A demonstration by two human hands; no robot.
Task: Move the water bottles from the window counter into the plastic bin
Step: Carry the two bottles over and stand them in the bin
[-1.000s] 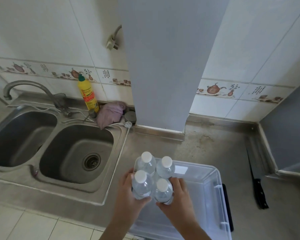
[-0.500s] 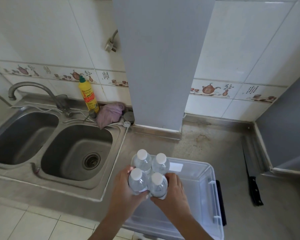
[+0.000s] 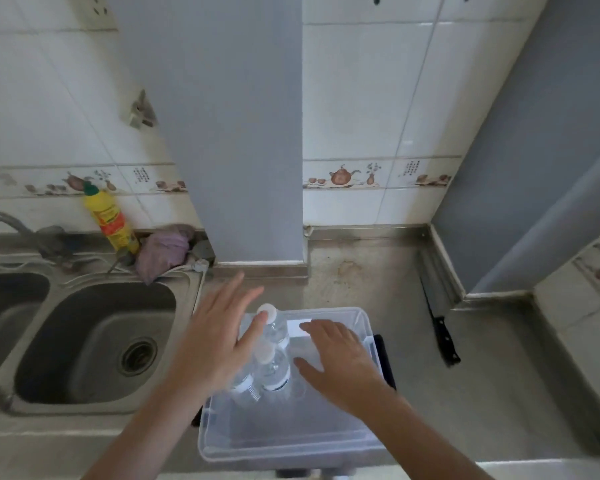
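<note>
Now your left hand hovers flat, fingers spread and straight, over the left side of the plastic bin, its grip slack and holding nothing, a fingertip at one white cap. Your right hand floats likewise, loose and empty. Between them the water bottles stand upright inside the bin on the steel surface. Left lies the sink, with a yellow detergent bottle and purple cloth behind; right, a black-handled knife. Your left palm hides some bottles, so their number is unclear.
</note>
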